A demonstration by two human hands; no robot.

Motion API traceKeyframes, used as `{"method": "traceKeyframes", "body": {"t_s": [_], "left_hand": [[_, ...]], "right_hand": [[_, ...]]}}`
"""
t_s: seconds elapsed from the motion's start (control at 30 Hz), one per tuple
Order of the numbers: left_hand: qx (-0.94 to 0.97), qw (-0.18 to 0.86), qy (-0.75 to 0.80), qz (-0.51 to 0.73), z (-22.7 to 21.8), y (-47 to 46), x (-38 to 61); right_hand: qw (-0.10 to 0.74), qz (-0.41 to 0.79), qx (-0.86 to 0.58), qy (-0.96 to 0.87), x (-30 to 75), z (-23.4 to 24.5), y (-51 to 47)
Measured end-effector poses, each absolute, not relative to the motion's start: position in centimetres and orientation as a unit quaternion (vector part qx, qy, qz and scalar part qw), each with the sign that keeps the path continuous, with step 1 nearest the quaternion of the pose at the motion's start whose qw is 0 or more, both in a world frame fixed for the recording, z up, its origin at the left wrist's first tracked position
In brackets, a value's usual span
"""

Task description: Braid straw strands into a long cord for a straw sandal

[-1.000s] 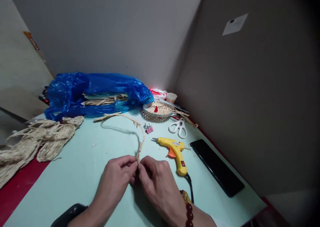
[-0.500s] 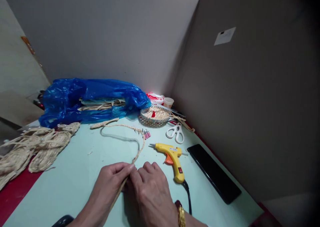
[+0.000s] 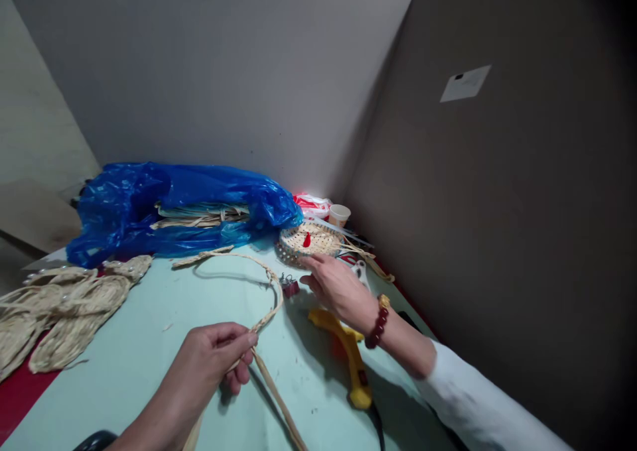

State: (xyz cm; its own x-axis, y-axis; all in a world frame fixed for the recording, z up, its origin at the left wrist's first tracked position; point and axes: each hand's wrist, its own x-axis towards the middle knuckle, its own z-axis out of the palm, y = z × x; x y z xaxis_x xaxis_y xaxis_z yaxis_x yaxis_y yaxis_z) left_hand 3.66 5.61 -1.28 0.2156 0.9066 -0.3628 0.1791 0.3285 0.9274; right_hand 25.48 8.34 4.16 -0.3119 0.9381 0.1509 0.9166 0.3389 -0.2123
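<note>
My left hand point(image 3: 213, 355) pinches a braided straw cord point(image 3: 277, 298) between thumb and fingers, low in the middle of the view. From that pinch the braid curves up and round to the left; a loose strand point(image 3: 276, 394) runs down toward the front edge. My right hand point(image 3: 341, 288) is stretched out over the table, fingers apart and holding nothing. Its fingertips are just right of small dark red binder clips point(image 3: 291, 288) and in front of a woven basket point(image 3: 318, 235). Below the right wrist lies a yellow glue gun point(image 3: 355, 371), its upper part partly covered.
A blue plastic bag point(image 3: 124, 205) with straw strips lies at the back. Woven straw soles point(image 3: 84, 318) are on the left. A paper cup point(image 3: 339, 215) stands by the right-hand wall. White scissors point(image 3: 360, 272) show partly behind my right hand. The glue gun's cable point(image 3: 378, 431) trails forward.
My right hand has let go of the cord and moved up and right, toward the basket and clips. The left hand still pinches the cord. The view has shifted slightly.
</note>
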Motion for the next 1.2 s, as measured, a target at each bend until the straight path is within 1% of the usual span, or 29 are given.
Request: {"method": "traceKeyframes", "body": {"t_s": [0.1, 0.23, 0.53, 0.6, 0.73, 0.83, 1.03, 1.2], "left_hand": [[0.501, 0.597, 0.549, 0.302, -1.3, 6.8, 3.8], [0.496, 0.592, 0.554, 0.310, -1.8, 8.3, 3.7], [0.456, 0.612, 0.573, 0.298, -2.4, 10.1, 3.9], [0.454, 0.619, 0.567, 0.298, -2.6, 10.3, 3.9], [0.461, 0.624, 0.557, 0.297, -3.2, 10.8, 4.3], [0.464, 0.615, 0.559, 0.306, -3.4, 11.3, 4.6], [0.466, 0.611, 0.567, 0.296, -3.1, 11.7, 5.2], [0.470, 0.595, 0.587, 0.284, -2.9, 11.5, 5.3]], "right_hand": [[0.098, 0.079, -0.526, -0.841, 25.8, 2.6, 11.9], [0.079, 0.118, -0.488, -0.861, 25.4, 1.2, 13.6], [0.082, 0.201, -0.474, -0.854, 26.3, 2.2, 13.5], [0.087, 0.240, -0.490, -0.834, 26.4, 2.2, 13.6], [0.102, 0.371, -0.512, -0.768, 26.4, 2.0, 14.0], [0.098, 0.420, -0.501, -0.751, 26.6, 1.8, 14.4], [0.151, 0.501, -0.478, -0.706, 26.9, 0.9, 14.9], [0.209, 0.506, -0.491, -0.677, 26.6, 0.2, 14.8]]}}
